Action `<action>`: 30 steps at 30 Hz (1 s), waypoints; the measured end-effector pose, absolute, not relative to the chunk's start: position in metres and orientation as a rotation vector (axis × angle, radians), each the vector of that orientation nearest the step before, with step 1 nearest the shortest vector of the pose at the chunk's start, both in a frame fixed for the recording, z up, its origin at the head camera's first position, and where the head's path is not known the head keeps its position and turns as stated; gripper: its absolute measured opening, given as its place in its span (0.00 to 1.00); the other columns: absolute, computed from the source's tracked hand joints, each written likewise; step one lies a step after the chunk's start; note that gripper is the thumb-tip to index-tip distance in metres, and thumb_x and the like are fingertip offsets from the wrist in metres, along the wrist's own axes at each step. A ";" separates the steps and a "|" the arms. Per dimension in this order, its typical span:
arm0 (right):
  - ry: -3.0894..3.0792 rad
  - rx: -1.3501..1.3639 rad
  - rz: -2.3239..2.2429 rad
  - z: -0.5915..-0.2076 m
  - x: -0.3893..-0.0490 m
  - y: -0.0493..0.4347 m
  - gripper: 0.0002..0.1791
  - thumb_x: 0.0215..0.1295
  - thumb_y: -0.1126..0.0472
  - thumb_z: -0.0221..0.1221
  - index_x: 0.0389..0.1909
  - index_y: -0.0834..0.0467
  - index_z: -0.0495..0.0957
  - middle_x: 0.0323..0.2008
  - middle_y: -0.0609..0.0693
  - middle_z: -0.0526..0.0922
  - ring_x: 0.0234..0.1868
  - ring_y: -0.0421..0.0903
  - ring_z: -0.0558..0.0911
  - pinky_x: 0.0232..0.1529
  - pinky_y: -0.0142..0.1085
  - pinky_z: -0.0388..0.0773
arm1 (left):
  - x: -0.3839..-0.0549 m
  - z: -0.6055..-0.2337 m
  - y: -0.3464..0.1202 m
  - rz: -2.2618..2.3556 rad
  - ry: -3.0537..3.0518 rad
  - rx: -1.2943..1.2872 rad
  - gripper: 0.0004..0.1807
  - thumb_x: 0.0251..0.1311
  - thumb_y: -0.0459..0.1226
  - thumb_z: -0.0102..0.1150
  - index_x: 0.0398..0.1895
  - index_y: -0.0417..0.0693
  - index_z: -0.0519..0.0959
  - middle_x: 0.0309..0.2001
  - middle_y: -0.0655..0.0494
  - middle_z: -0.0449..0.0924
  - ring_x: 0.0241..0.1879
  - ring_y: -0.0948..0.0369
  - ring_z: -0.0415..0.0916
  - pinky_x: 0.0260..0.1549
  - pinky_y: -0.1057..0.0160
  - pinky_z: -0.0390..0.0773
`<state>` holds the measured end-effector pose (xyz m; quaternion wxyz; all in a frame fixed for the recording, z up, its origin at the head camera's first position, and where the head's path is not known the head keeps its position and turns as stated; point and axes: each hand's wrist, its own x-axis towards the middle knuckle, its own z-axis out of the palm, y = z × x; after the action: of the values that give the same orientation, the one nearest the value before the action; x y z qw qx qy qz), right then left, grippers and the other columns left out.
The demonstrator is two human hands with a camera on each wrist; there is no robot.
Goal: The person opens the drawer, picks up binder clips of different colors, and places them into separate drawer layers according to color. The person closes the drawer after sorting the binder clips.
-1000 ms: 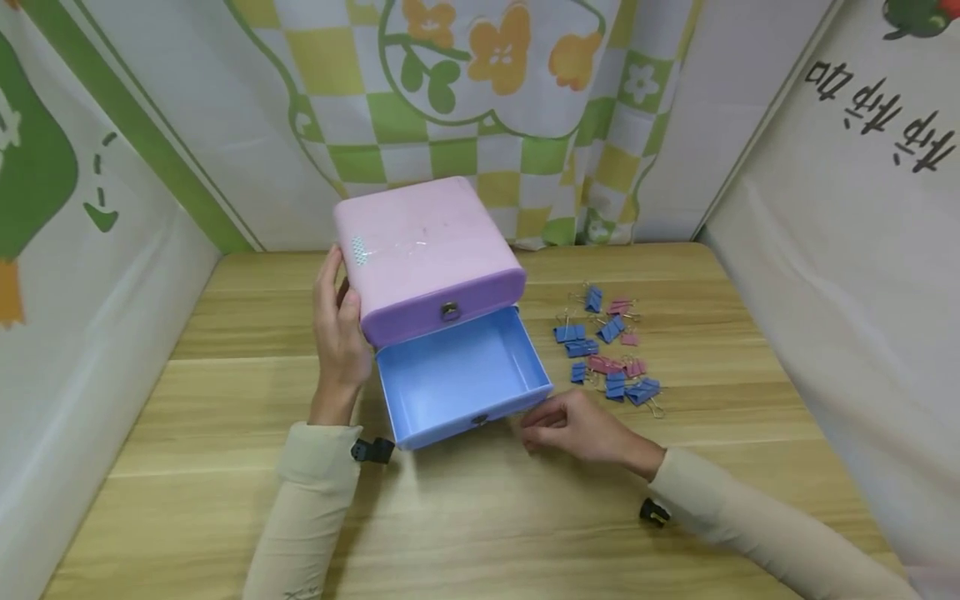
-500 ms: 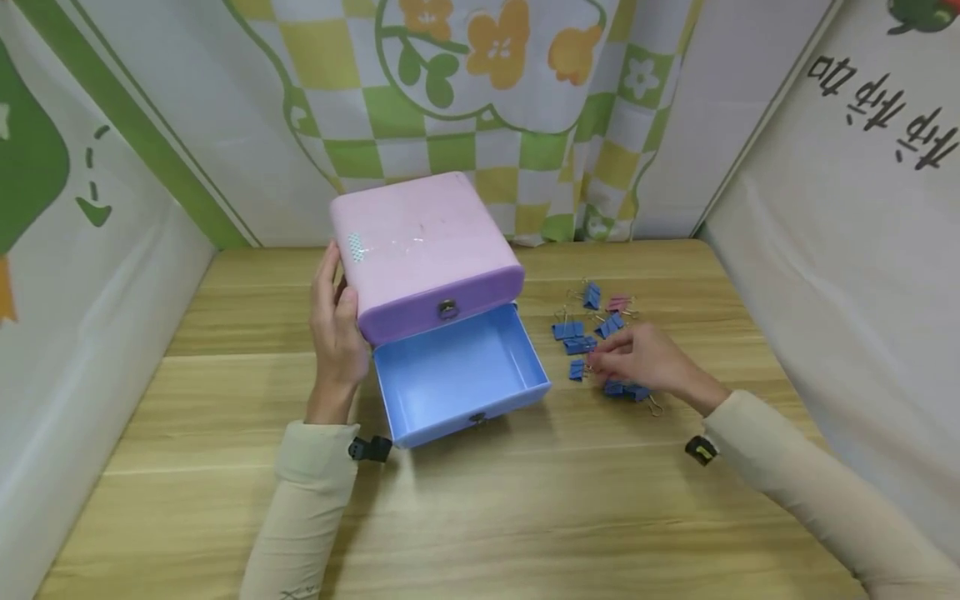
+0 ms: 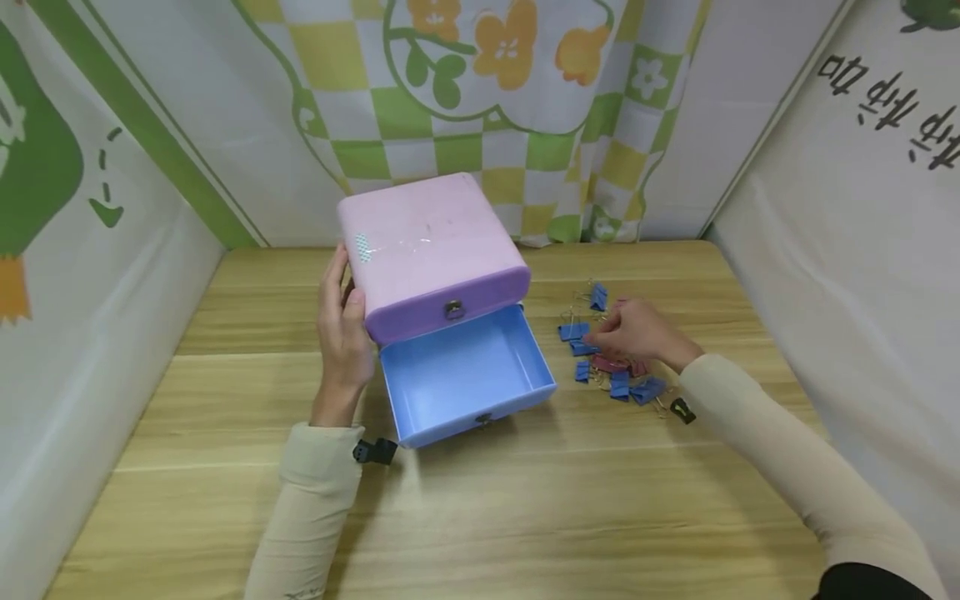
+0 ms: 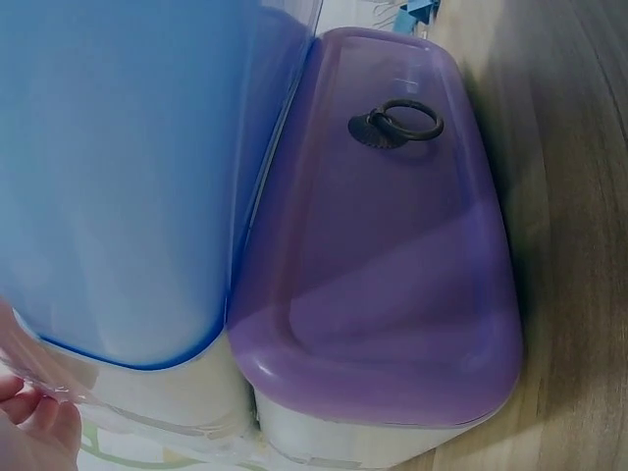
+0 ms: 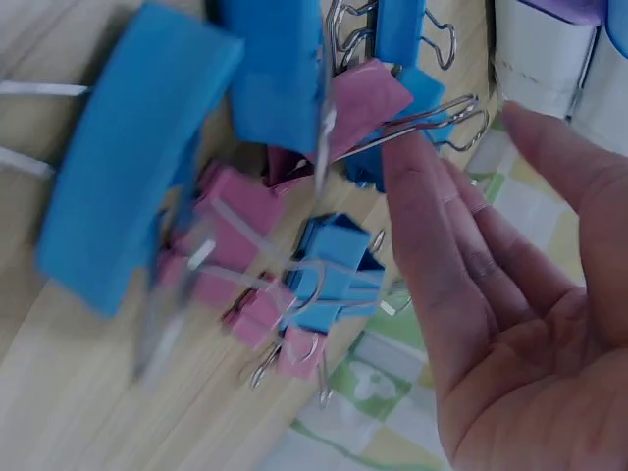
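Head view, change: a second ago the right hand (image 3: 641, 332) is at the near right corner of the pale-blue, straight-walled drawer (image 3: 468, 375); now it is over the clips, slightly farther back than half a second ago, so more pink shows.
Meaning: the work seems to be at choosing a clip; none shows inside the drawer.
Clips: blue metal binder clips (image 3: 619, 385) and pink metal binder clips (image 3: 611, 364) lie loosely bunched on the wood-grain table (image 3: 480, 517), right of the drawer.
Right fingers: thumb and forefinger stand apart in the right wrist view; the forefinger's tip is at one pink clip's wire handles, contact unclear.
Left fingers: the left hand (image 3: 345, 342) rests along the left side of the glossy, rounded pink-topped box (image 3: 435, 233), thumb apart from the fingers.
Drawer edges: its mouth faces up beneath the box's purple front; the right wall is the nearest rim to the clips.
Room: a narrow strip of wood separates that rim from the clips; broader wood lies in front. The checkered green-and-white curtain (image 3: 457, 154) bounds the back.
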<state>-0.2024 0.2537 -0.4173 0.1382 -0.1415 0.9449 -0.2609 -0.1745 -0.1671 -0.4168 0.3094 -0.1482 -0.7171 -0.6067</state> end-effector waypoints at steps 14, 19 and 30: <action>2.524 -0.171 -0.941 -0.420 -0.207 0.240 0.17 0.67 0.59 0.69 0.53 0.63 0.88 0.50 0.58 0.92 0.52 0.53 0.89 0.57 0.48 0.89 | -0.172 -0.417 -0.168 -1.589 -1.891 -0.421 0.34 0.73 0.41 0.41 0.82 0.46 0.61 0.83 0.52 0.58 0.81 0.51 0.59 0.78 0.47 0.69; 2.346 -0.123 -1.119 -0.425 -0.209 0.240 0.19 0.72 0.60 0.65 0.59 0.65 0.84 0.50 0.58 0.92 0.51 0.52 0.91 0.59 0.47 0.88 | -0.172 -0.417 -0.169 -1.585 -1.890 -0.422 0.34 0.73 0.41 0.41 0.82 0.46 0.62 0.83 0.53 0.58 0.81 0.52 0.59 0.79 0.50 0.69; 1.989 0.054 -1.532 -0.417 -0.219 0.242 0.24 0.75 0.68 0.60 0.68 0.73 0.74 0.43 0.53 0.93 0.43 0.42 0.92 0.50 0.30 0.89 | -0.172 -0.415 -0.170 -1.580 -1.887 -0.407 0.33 0.73 0.40 0.42 0.81 0.44 0.63 0.82 0.50 0.61 0.81 0.53 0.58 0.80 0.46 0.67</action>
<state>-0.2187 0.2416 -0.4173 0.3099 0.0205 0.7531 -0.5800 -0.1724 -0.1699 -0.4150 0.3178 -0.1546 -0.7171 -0.6007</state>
